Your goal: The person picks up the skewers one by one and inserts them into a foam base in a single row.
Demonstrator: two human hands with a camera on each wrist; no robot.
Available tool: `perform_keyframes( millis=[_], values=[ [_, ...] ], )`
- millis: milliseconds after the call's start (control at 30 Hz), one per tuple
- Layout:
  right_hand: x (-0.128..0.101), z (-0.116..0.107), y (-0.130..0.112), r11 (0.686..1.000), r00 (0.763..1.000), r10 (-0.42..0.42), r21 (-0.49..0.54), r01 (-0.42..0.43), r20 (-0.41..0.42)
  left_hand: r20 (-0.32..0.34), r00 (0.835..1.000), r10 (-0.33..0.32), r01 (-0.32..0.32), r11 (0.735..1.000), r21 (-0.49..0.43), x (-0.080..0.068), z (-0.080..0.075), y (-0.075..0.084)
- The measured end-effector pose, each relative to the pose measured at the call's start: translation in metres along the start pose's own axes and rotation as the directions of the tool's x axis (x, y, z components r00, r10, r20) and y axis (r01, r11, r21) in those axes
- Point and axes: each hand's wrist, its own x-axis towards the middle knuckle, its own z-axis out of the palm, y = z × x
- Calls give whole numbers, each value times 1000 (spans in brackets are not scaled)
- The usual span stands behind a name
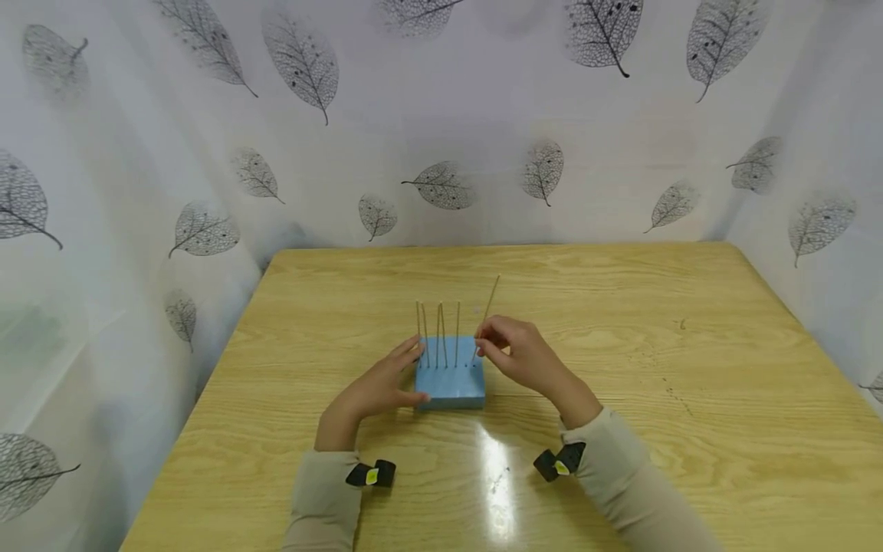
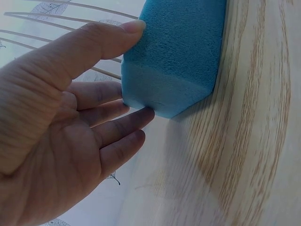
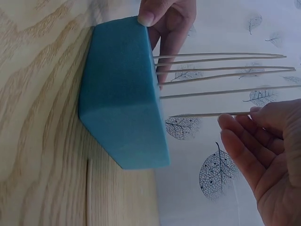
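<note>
left hand (image 1: 375,387) grip open, steadying foam block (image 1: 450,383) | right hand (image 1: 524,356) grip pinching skewer (image 1: 486,314) | table (image 1: 690,345) open around

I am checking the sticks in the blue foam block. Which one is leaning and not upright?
The rightmost stick, pinched by the right hand, leans right. The other sticks stand nearly upright in the foam block.
</note>
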Motion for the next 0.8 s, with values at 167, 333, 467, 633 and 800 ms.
perform_keyframes(
  millis=[167,333,467,633,800],
  values=[
    [1,6,2,1000,1000,17,6,-17,-5,-10,1000,-1,1,1000,7,1,1,0],
    [1,9,3,1000,1000,16,17,-16,7,-16,1000,-2,2,1000,12,0,1,0],
    [1,11,3,999,999,40,18,-40,37,-12,1000,-8,8,1000,5,-1,0,2],
    [1,13,3,994,990,113,2,-114,79,-10,1000,-5,5,1000,-5,-1,-1,2],
    [0,17,6,989,984,132,-87,-122,122,-8,1000,-13,13,1000,-1,-1,-2,3]
  ],
)
